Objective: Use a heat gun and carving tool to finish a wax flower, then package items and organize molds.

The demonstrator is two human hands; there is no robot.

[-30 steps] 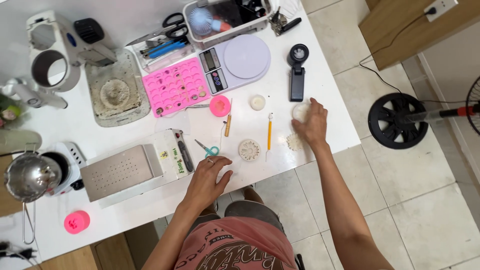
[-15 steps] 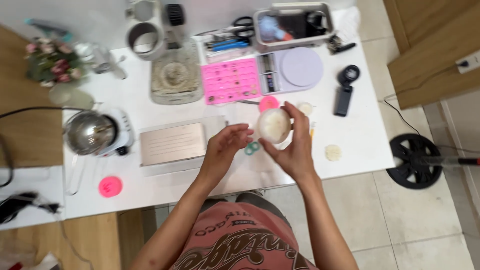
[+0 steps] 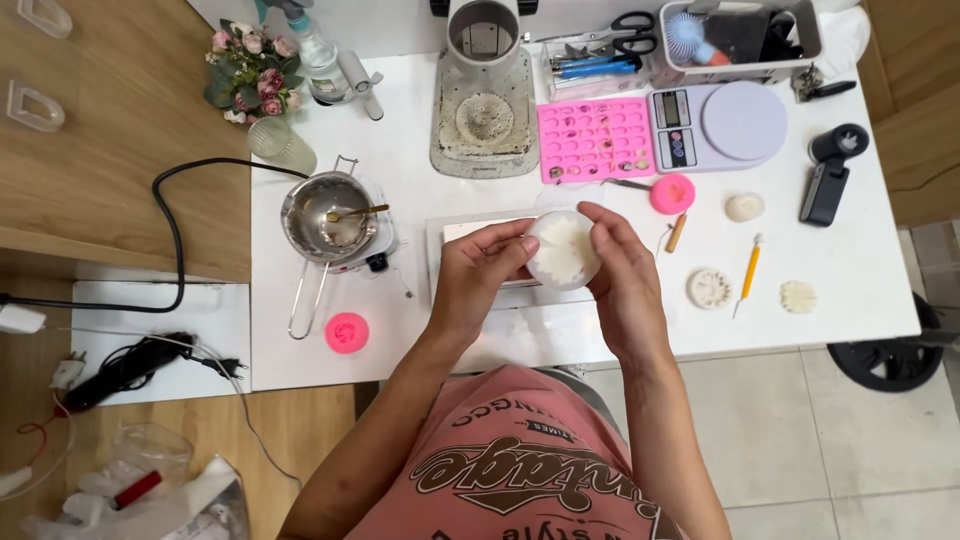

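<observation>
Both my hands hold a round white mould (image 3: 563, 249) with a flower-like pattern, above the white table (image 3: 860, 270). My left hand (image 3: 478, 272) grips its left side and my right hand (image 3: 620, 270) grips its right side. Under the hands lies a white rectangular box (image 3: 470, 228). To the right on the table lie a small brown stick (image 3: 677, 232), a yellow-handled tool (image 3: 748, 272), a round white patterned piece (image 3: 709, 288) and a pale flower-shaped piece (image 3: 797, 296).
A steel pot (image 3: 328, 218) with a spoon stands left of the hands, a pink round mould (image 3: 346, 332) near the front edge. Farther back are a pink tray mould (image 3: 595, 138), a lilac scale (image 3: 720, 124), a grey machine (image 3: 484, 95), scissors (image 3: 622, 24) and flowers (image 3: 245, 72).
My right hand picked the white round mould up from the right of the table and brought it in front of me; both hands now hold it. The camera view shifted left.
</observation>
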